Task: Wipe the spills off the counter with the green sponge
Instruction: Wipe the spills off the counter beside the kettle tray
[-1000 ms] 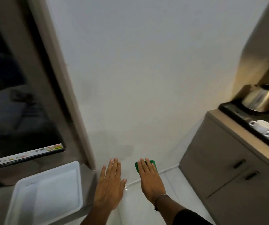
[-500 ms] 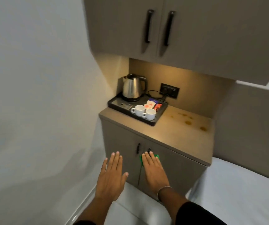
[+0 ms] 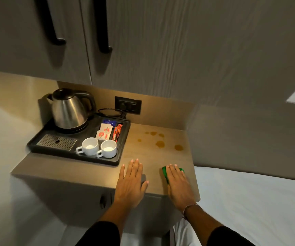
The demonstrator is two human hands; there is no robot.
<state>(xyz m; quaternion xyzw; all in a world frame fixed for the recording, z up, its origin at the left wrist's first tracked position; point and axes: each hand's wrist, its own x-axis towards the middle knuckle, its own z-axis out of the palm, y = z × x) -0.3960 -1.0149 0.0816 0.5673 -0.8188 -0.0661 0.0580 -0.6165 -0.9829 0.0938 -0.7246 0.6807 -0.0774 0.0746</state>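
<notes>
Several amber spills (image 3: 160, 143) dot the far right part of the brown counter (image 3: 143, 153). My right hand (image 3: 177, 183) is stretched flat over the counter's near right corner with the green sponge (image 3: 165, 172) under its palm; only the sponge's left edge and a tip by the fingertips show. My left hand (image 3: 130, 181) is flat and spread, fingers apart, over the counter's front edge, holding nothing. Both hands are nearer to me than the spills.
A black tray (image 3: 36, 145) on the counter's left holds a steel kettle (image 3: 68, 109), two white cups (image 3: 98, 150) and sachets (image 3: 105, 132). A wall socket (image 3: 128, 104) sits behind, upper cabinet doors (image 3: 72, 32) overhang, and a white bed (image 3: 249, 201) lies at the right.
The view has swung from the wall to the counter and come closer. Both hands now reach over the counter's front part, the sponge still under my right hand.
</notes>
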